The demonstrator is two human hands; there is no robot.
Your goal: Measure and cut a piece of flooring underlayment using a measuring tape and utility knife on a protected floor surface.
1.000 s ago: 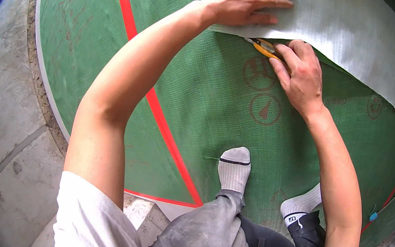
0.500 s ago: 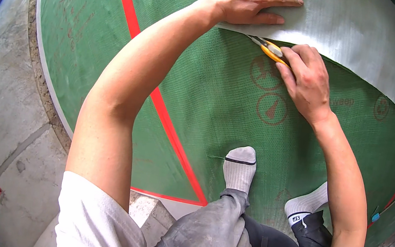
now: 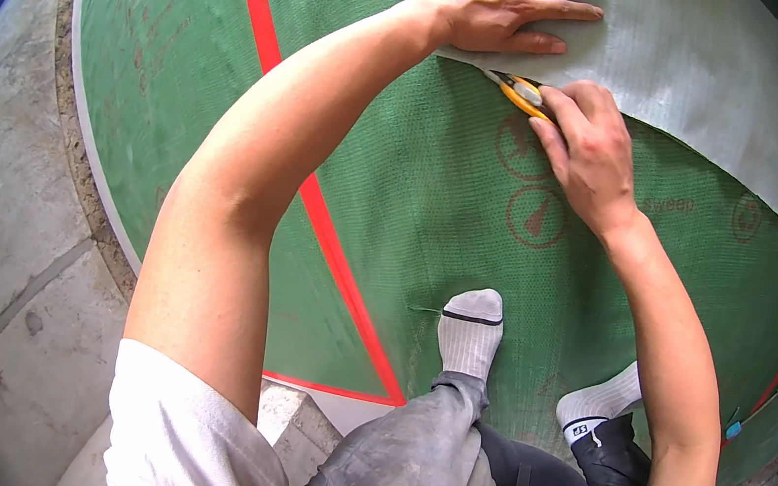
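My left hand [image 3: 516, 10] lies flat with its fingers spread on a silvery-white sheet [image 3: 703, 59], near the sheet's left corner. Between my right thumb and fingers is a yellow and black utility knife [image 3: 521, 95], tilted with its tip pointing left. The tip meets the lower edge of the white sheet, just below my left hand. My right hand [image 3: 587, 142] is closed around the handle, so part of it is hidden. Beneath everything spreads a green woven sheet [image 3: 397, 185] with red printed marks.
Red tape [image 3: 334, 245] runs diagonally across the green sheet. My socked feet [image 3: 471, 329] stand on it. Bare concrete floor [image 3: 9, 220] extends along the left, past the sheet's pale border. A small blue object [image 3: 733, 430] lies near the right edge.
My right hand and the knife have slid a little left along the white sheet's edge, closer to its corner. My left hand stays pressed on the sheet.
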